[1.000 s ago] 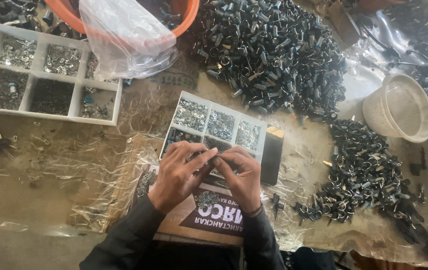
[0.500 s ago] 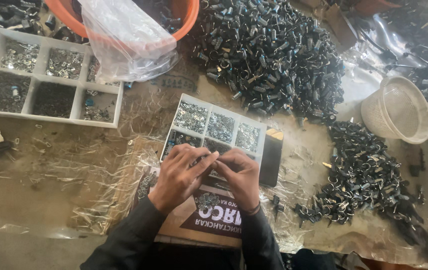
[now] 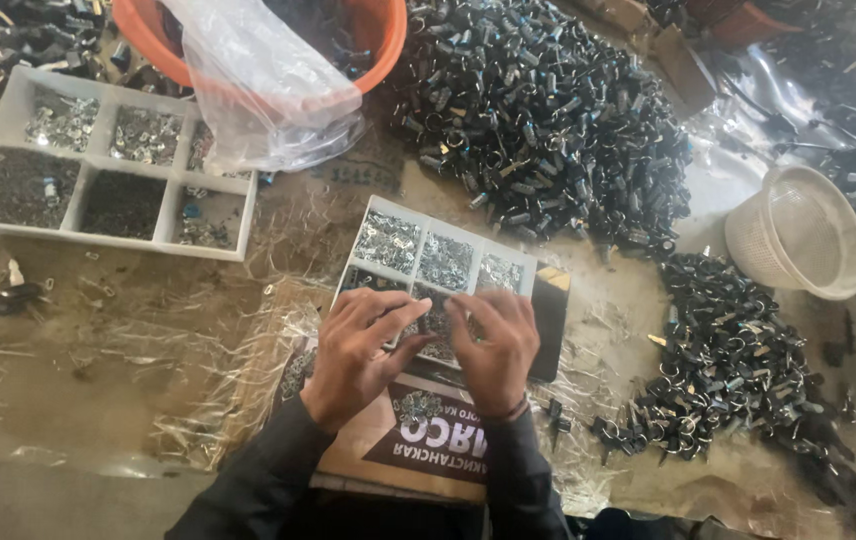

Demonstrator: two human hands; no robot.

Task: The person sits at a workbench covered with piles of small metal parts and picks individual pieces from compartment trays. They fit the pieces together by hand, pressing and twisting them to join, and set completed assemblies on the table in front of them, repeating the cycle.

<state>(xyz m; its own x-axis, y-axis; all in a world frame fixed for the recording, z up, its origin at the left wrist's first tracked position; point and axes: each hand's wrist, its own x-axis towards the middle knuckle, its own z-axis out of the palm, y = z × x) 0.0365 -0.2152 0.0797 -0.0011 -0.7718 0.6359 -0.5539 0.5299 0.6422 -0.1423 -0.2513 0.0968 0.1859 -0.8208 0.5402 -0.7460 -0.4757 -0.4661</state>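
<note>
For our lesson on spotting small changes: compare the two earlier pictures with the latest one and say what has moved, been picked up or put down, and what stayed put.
Hardly anything changed. The left hand and right hand stay together, fingertips meeting over the small compartment tray on the cardboard box; whether they pinch a part is too small to tell. Nothing was visibly picked up or put down. The large white tray, plastic bag, white basket and piles of metal parts stayed put.

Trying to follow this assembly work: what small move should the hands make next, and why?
Probably finish pressing together whatever sits between the fingertips: the left hand and right hand meet over the small divided tray of metal bits. The piece itself is hidden.
</note>
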